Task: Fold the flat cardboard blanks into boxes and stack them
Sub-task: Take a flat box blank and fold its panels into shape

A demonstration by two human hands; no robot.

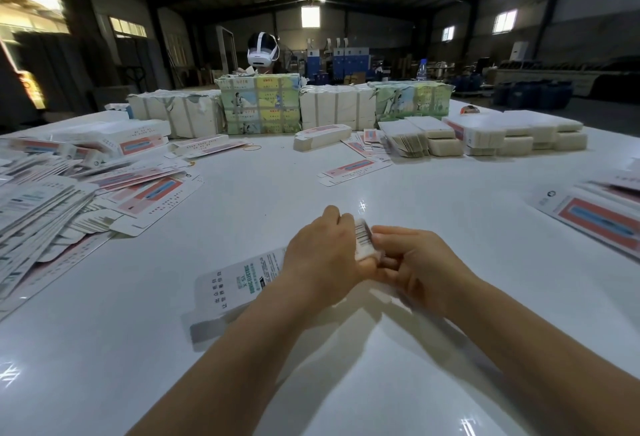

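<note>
- The carton blank [242, 283] lies low over the white bench [433, 297], just in front of the person, running from the near left up to the two hands; its printed white face is turned up and its barcoded end [363, 240] sits between the hands.
- The left hand [322, 259] covers the far part of the blank, its grip curled narrowly round the barcoded end.
- The right hand [415, 262] meets it from the other side, fingers curled in a narrow grip on the same end; the fingertips are blurred, so exactly how they pinch cannot be told.
- On the left of the bench a wide heap of flat blanks [52, 200] spreads in a loose fan, pink and blue panels showing.
- A single flat blank [353, 172] lies apart beyond the hands, and a folded box [322, 136] rests behind it.
- At the right edge lies another pile of flat blanks [595, 217].
- Stacks of white blanks [512, 134] stand at the far right.
- Wrapped bundles [261, 103], some with green printed paper, line the far side.
- Behind them a white headset [262, 49] shows on another person, and a clear bottle [421, 70] stands further right.
</note>
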